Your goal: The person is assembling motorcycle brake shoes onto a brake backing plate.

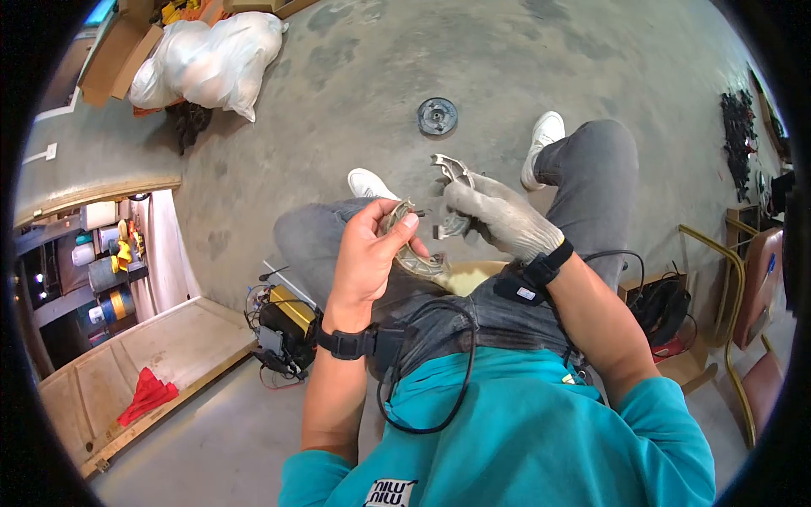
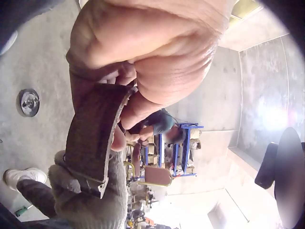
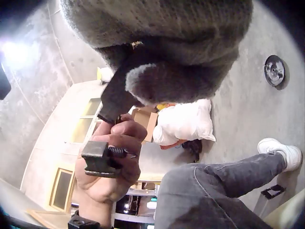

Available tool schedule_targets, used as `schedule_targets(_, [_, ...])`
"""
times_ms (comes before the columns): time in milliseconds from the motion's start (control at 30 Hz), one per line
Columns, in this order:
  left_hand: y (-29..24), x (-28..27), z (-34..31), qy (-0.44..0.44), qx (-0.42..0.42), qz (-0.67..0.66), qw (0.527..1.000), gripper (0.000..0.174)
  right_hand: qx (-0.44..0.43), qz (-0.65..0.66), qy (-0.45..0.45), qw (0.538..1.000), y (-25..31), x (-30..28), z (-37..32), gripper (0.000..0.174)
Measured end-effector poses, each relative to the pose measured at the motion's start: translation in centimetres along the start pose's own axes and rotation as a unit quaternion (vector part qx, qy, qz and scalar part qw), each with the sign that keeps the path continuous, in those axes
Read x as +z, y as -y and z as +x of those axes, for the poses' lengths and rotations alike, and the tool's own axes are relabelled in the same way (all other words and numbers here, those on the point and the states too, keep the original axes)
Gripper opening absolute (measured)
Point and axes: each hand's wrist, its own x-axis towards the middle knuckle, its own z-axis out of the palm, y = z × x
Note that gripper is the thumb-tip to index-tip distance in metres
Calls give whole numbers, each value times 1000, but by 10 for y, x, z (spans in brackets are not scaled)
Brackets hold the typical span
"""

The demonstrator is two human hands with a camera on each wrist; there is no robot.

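Note:
My bare left hand (image 1: 367, 253) grips a curved metal brake shoe (image 1: 422, 264) with thumb and fingers. In the left wrist view, the brown lining of this brake shoe (image 2: 93, 131) faces the camera. A small coil spring (image 3: 118, 152) sticks out by its block-like end in the right wrist view. My right hand (image 1: 498, 211), in a pale knit glove, holds a second curved brake shoe (image 1: 454, 169), its ends showing above and below the fingers. Both hands are close together over the lap, the two shoes facing each other. The gloved palm hides part of the second shoe.
A round dark hub plate (image 1: 437, 117) lies on the concrete floor ahead, beyond the white shoes. White plastic bags (image 1: 215, 63) and a cardboard box (image 1: 118, 59) are at the far left. A cable (image 1: 473, 338) loops over the lap. Chairs (image 1: 760, 287) stand at right.

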Motion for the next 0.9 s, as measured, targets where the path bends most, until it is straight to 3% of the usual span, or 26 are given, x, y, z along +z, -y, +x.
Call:
schedule_targets(133, [-1,-6,2,-3,16,1,1000,22,24,35,-9,999,-4,-1,2,53])
schedule_targets(333, [0,-1,5,-18,33,6,999,22,40,86,4,995,-9,0,3,52])
schedule_targets(533, [1,3,8,-9,27,21,999,22,11,86,83,993,-9,-5,4,41])
schedule_targets(600, [1,3,8,-7,26,21,999,21,29,189,82,978,-9,-2,4,39])
schedule_targets(733, [0,3,8,-2,25,24,999,21,43,172,48,983,1,0,0,40])
schedule_targets(900, [-1,5,8,4,25,32,999,20,53,178,91,978,9,6,-4,42])
